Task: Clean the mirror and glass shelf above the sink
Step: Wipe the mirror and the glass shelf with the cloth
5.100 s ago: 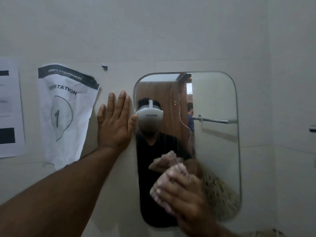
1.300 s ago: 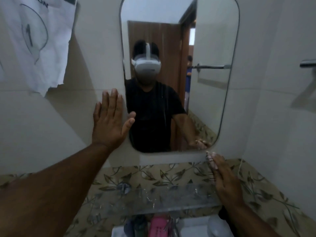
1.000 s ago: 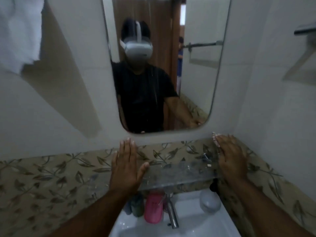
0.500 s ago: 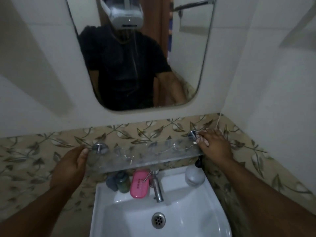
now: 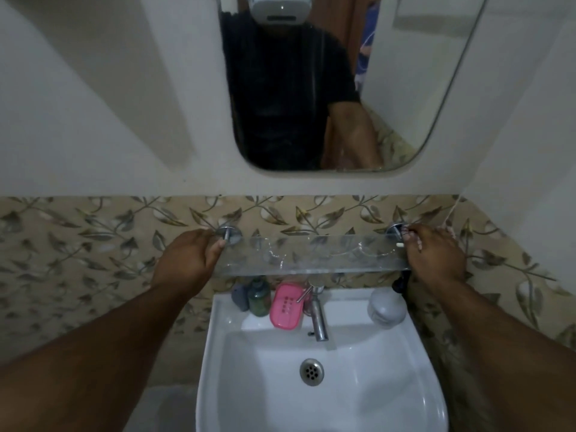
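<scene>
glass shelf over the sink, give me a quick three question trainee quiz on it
1. True or false: both hands grip the clear glass shelf ends.
2. Which item sits just left of the chrome tap? A) pink plastic soap case B) white round container
3. What does the rounded wall mirror hang above?

Key: 1 true: left hand, right hand. 2 A. 3 the leaf-patterned tile band.

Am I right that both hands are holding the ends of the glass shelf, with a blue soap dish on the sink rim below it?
Not quite: the soap dish is pink, not blue, as the head view shows. The left hand and right hand do hold the ends of the glass shelf above the sink.
</scene>
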{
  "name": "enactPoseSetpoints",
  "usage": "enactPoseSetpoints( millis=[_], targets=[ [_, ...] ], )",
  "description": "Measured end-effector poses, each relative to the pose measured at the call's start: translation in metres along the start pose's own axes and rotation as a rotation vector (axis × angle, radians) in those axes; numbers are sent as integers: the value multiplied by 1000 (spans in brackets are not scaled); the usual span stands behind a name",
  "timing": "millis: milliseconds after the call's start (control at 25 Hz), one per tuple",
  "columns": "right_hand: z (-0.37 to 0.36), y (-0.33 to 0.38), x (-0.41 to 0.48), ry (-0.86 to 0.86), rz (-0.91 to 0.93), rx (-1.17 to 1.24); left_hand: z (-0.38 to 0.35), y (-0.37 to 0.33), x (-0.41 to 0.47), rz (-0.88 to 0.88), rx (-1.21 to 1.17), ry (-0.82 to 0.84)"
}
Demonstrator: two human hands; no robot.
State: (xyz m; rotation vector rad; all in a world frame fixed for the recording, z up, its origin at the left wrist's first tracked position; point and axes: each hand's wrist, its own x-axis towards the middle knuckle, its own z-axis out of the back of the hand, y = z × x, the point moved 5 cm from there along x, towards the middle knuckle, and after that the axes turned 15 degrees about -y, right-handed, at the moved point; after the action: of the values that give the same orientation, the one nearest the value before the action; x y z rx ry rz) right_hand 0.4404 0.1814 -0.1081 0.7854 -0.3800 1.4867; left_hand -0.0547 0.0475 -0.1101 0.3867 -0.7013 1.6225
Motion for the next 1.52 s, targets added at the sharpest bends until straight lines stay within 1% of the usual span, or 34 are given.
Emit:
enactPoseSetpoints(
  millis=[120, 280, 400, 560, 960, 1080, 1520],
  targets=[
    [-6, -3, 1, 15, 3, 1, -1, -11, 5, -181, 140, 51],
    [-9, -8, 0, 33, 22, -8, -3, -55, 21, -299, 180, 27],
    [-8, -9, 1, 63, 35, 31, -14, -78, 28, -271, 147, 84],
    [-9, -12, 1, 70, 81, 45, -29, -74, 17, -254, 162, 124],
    [-12, -15, -2, 85, 13, 60, -30, -74, 17, -271, 150, 91],
    [-11, -14, -3, 118, -12, 58, -30, -74, 17, -264, 148, 91],
    [-4, -9, -5, 145, -31, 59, -34, -68, 15, -263, 129, 70]
  ],
)
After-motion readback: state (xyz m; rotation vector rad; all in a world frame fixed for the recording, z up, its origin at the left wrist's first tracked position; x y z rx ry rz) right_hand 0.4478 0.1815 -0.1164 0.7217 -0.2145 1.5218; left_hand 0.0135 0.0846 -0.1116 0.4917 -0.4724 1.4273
